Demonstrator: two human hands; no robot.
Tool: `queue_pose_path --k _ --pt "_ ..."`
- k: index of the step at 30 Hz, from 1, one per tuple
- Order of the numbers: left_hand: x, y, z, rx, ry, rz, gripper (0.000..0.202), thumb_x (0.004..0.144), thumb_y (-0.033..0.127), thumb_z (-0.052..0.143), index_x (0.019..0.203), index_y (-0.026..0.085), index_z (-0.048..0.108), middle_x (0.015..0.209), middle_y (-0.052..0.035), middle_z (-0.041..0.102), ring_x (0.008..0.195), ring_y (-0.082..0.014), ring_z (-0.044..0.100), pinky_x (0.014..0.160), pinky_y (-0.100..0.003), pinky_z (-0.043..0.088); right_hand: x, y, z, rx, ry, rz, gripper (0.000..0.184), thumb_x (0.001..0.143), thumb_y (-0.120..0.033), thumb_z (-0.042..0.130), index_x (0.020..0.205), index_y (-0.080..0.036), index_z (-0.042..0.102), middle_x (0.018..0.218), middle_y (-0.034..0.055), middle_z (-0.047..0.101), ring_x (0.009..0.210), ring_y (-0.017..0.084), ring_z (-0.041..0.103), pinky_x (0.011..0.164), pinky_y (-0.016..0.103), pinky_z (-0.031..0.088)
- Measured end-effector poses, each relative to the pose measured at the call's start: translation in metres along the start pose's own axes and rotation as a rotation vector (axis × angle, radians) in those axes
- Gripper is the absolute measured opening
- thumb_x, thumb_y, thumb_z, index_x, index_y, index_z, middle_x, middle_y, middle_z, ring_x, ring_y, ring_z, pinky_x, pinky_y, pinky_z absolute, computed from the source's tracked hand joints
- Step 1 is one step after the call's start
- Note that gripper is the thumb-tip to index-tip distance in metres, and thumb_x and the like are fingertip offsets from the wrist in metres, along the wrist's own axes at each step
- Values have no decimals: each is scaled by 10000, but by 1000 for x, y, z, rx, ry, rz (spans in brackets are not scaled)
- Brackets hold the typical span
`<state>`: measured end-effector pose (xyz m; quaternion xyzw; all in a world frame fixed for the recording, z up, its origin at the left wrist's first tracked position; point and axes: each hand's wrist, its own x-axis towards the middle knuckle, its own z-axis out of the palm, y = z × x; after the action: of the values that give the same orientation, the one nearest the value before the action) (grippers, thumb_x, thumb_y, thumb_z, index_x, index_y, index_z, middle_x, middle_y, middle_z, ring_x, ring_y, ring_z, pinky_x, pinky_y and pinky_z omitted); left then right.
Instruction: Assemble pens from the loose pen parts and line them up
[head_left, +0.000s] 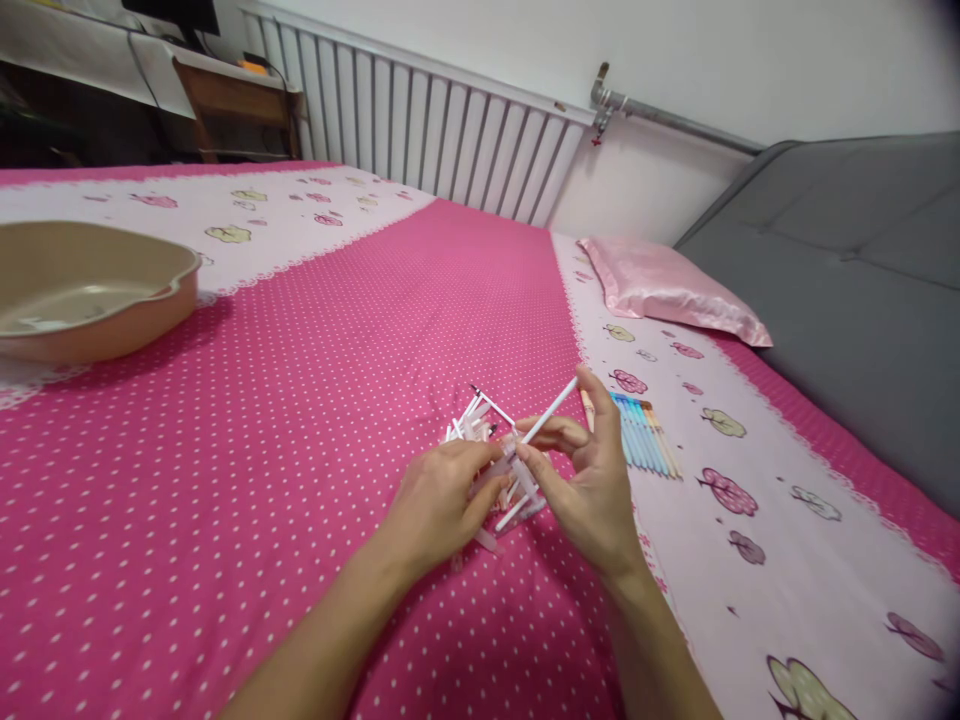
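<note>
My right hand (592, 470) is closed on a slim white pen barrel (551, 408), its index finger at the upper end and its thumb near the lower. The barrel is tilted up to the right. At its lower end the closed fingers of my left hand (450, 490) meet it, pinching a small pale piece that is mostly hidden. Under and behind both hands lies a loose pile of white pen parts (469, 425), some with dark tips, and pale translucent pieces. Just beyond my right hand, a row of pens (637, 440) in blue and orange-brown tones lies side by side.
The bed's pink dotted cover (300, 420) spreads all around. A beige basin (150, 320) stands on the left. Farther off are a pink pillow (667, 290), a grey headboard (847, 270), a white radiator (420, 120) and a desk (225, 100).
</note>
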<state>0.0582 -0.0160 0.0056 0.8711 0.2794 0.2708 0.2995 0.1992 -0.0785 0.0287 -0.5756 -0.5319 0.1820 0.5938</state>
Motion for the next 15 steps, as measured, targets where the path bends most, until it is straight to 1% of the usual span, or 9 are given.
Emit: queue_pose_path --k 2,6,9,12,15 --pt "0 0 0 15 -7 3 191 902 286 444 834 197 598 770 -24 619 709 -163 552 633 -283 398 0 0 -1 -3 -3 -17 705 805 -186 589 1404 -306 238 914 12 640 858 185 639 833 407 527" --pt "1 0 0 22 -23 4 193 901 286 441 804 194 581 736 -19 604 681 -157 540 618 -280 390 -1 -1 -2 3 3 -15 576 831 -201 555 1343 -301 311 926 14 634 875 183 634 790 382 533" --pt "1 2 -1 -10 -22 10 221 916 299 415 804 196 576 727 -15 602 673 -153 541 619 -281 392 -1 -3 -1 0 26 -11 548 845 -211 538 1333 -302 308 934 19 632 883 186 632 790 381 528" --pt "1 3 -2 -58 -25 17 216 921 296 408 831 202 581 738 -12 612 683 -153 552 632 -281 400 0 -3 -1 3 55 -13 579 845 -221 539 1355 -283 274 924 30 631 878 194 634 811 398 517" --pt "1 4 -3 -74 -28 8 187 913 275 425 857 205 589 763 -14 624 707 -157 562 638 -278 402 0 -2 0 39 67 1 606 843 -228 541 1371 -275 245 915 34 631 863 191 636 801 390 519"
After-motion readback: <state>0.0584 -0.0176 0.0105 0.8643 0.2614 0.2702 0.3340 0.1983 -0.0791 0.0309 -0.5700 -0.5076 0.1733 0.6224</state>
